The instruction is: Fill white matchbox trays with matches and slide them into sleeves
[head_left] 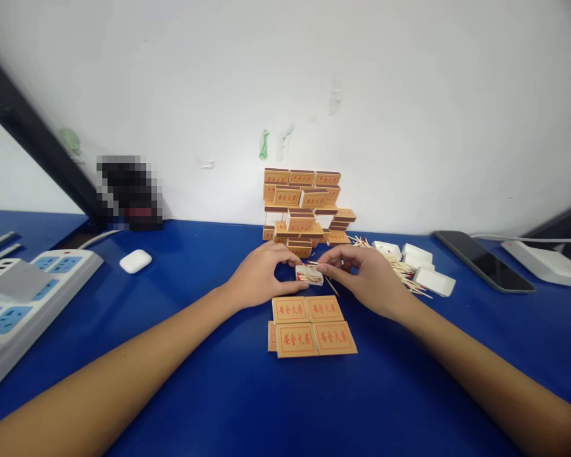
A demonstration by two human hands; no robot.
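A small white matchbox tray (309, 280) with some red-tipped matches in it sits on the blue table. My left hand (269, 270) grips the tray's left side between thumb and fingers. Over its right end, my right hand (356, 270) pinches matches (313, 263) that reach across the tray. One dark-tipped match (332, 287) lies on the table just right of the tray. Nearer to me lie orange matchbox sleeves (297, 339) with red lettering, set in two rows. Behind my hands rises a stack of orange matchboxes (301, 206) against the wall.
Right of my right hand are a pile of loose matches (406, 276) and several white trays (434, 280). Farther right lie a dark phone (485, 260) and a white device (547, 261). At left are a white earbud case (136, 261) and a power strip (33, 298).
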